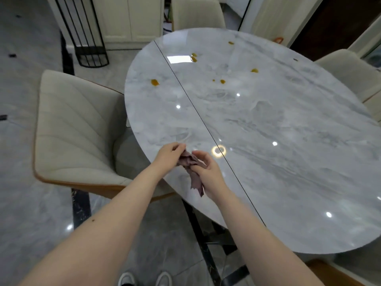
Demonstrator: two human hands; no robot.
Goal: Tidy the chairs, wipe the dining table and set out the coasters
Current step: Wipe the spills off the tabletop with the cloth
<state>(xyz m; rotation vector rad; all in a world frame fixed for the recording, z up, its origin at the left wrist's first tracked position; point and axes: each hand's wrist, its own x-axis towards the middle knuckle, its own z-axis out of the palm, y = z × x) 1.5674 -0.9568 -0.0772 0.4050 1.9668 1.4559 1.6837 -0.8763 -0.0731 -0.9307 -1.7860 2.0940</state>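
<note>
- Held over the near-left edge of the dining table (278, 141): a crumpled mauve cloth (190, 162), bunched between both hands
- Left hand (168, 154) closed on the upper end of the cloth, fingers curled round it from the left
- Right hand (208, 172) clamped on the lower part, thumb side up, with a loose tail of cloth hanging down past the palm toward the wrist
- Both hands close together, nearly touching, joined by the cloth; whether the cloth touches the tabletop cannot be told
- Glossy grey marble-look tabletop, oval, with a thin dark seam line running from the far left edge to the near edge, just right of the hands
- Scattered over the far half of the table, well apart from the hands: several amber spill spots (154, 82), one left of the seam, the others right of it
- Pushed in at the left of the table: a cream upholstered chair (76, 131), its seat partly under the tabletop
- Tucked at the far end: a second cream chair (196, 14); at the right edge, a third chair (348, 69)
- Below, between the forearms: the toes of two pale shoes (144, 278) on the grey tiled floor
</note>
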